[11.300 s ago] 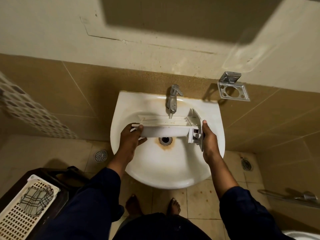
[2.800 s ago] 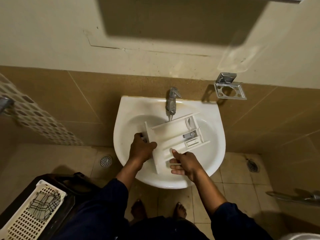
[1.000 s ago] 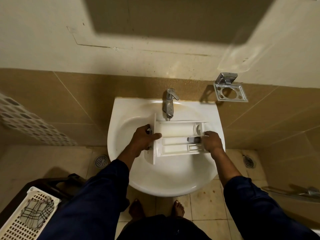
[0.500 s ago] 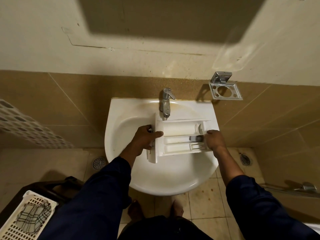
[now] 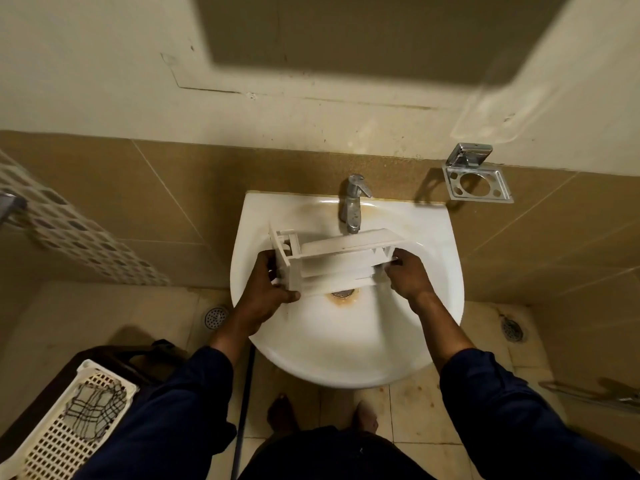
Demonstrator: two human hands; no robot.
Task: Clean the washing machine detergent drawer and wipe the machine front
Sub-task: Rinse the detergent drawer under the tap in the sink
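The white plastic detergent drawer (image 5: pixel 337 261) hangs lengthwise over the white sink (image 5: pixel 346 344), just below the chrome tap (image 5: pixel 353 206). It is turned so its bottom and side face me, and it covers part of the rust-ringed drain (image 5: pixel 342 295). My left hand (image 5: pixel 268 289) grips the drawer's front panel at its left end. My right hand (image 5: pixel 407 277) holds the right end with curled fingers. No water is seen running from the tap.
A chrome holder (image 5: pixel 476 178) is fixed to the tiled wall right of the sink. A white perforated basket (image 5: pixel 52 434) with a checked cloth (image 5: pixel 95 407) sits at the lower left. Floor drains (image 5: pixel 215 317) lie on both sides; my bare feet stand under the sink.
The drawer has been rolled over from compartments-up to its underside facing me, and it has shifted a little lower over the drain. Both hands stay on its ends.
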